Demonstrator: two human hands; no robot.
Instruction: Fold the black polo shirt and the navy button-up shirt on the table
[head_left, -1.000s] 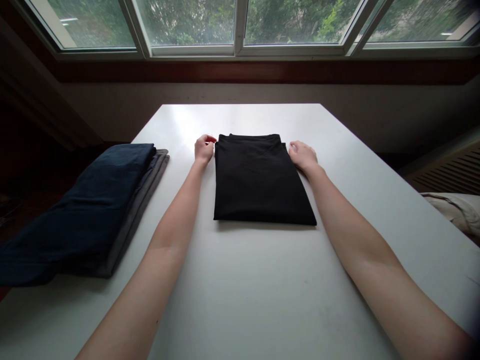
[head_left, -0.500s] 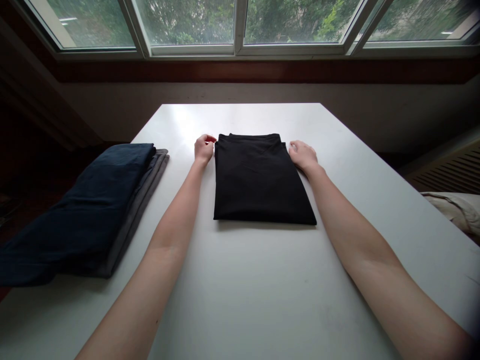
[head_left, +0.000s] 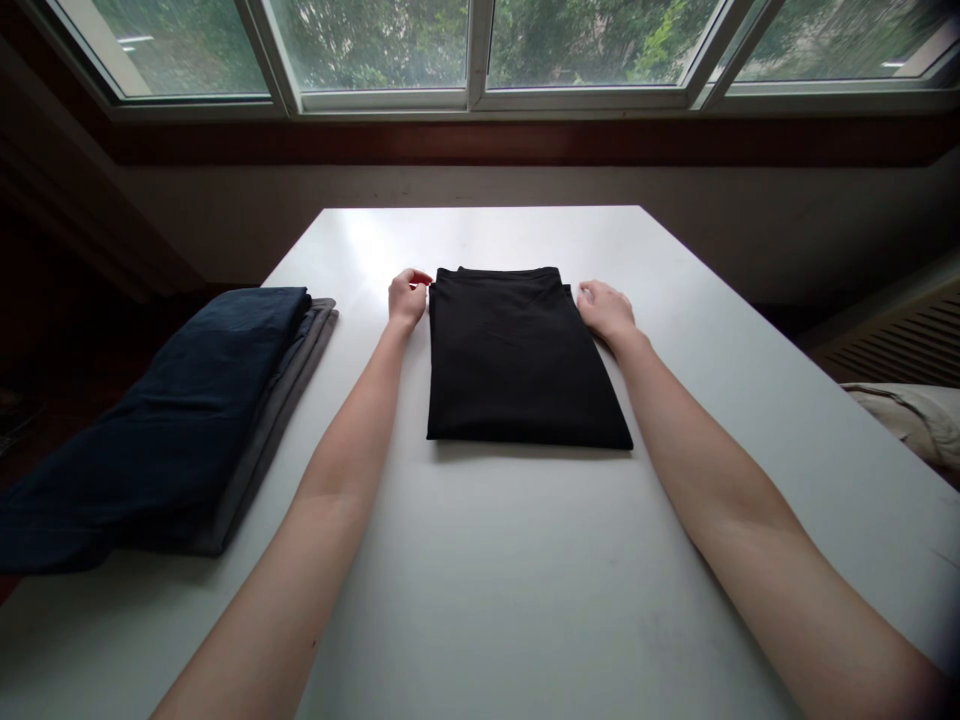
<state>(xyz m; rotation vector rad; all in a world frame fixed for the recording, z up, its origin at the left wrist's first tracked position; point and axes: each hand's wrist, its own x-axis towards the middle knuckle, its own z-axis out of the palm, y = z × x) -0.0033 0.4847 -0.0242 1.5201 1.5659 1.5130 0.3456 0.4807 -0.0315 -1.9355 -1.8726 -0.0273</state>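
A folded black garment (head_left: 517,360) lies flat on the white table in front of me, its wider edge towards me. At its far left corner is my left hand (head_left: 409,296), fingers bent and a little apart, their tips at the cloth's edge. My right hand (head_left: 606,309) rests on the table by the far right corner, loosely curled, with its fingertips close beside the fabric. Neither hand visibly grips the cloth. Whether the fingertips touch it is hard to make out.
On the left, a stack of folded clothes has dark blue trousers (head_left: 187,410) on top and grey cloth (head_left: 274,440) below, partly hanging over the edge. The white table (head_left: 480,580) reaches towards a window (head_left: 480,95). A pale bundle (head_left: 911,415) sits beyond the right edge.
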